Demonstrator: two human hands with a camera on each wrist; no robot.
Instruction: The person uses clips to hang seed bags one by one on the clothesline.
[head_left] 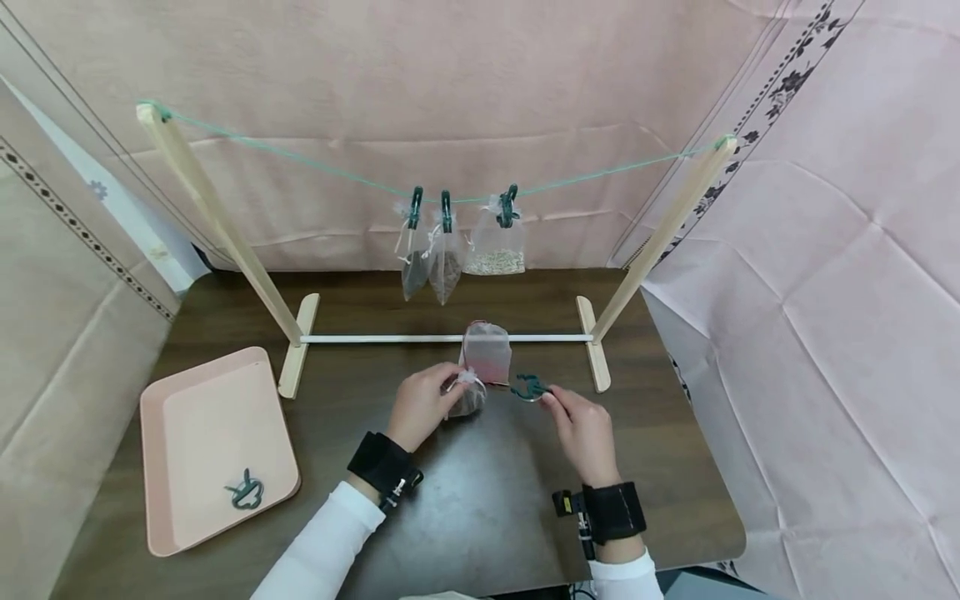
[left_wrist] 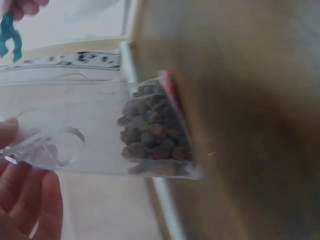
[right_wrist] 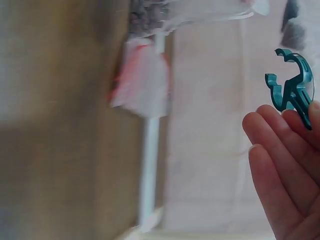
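Observation:
My left hand [head_left: 422, 407] pinches the gathered neck of a small clear drawstring bag [head_left: 471, 402]. In the left wrist view the lower end of this bag holds dark, roundish dried pieces [left_wrist: 155, 132]. To the right, my right hand [head_left: 587, 435] pinches the end of a dark green clothespin [head_left: 529, 387]; its hooked jaws are spread and point left toward the bag. Just behind the held bag stands another translucent bag [head_left: 487, 353] with red along its edges, overlapping the white rod.
A green cord [head_left: 300, 161] runs between wooden posts [head_left: 217, 221]. Green clothespins [head_left: 507, 207] hold three filled bags [head_left: 497, 250] on it. A white rod [head_left: 375, 339] joins the post feet. At left, a pink tray [head_left: 210, 425] holds one green clothespin [head_left: 245, 490].

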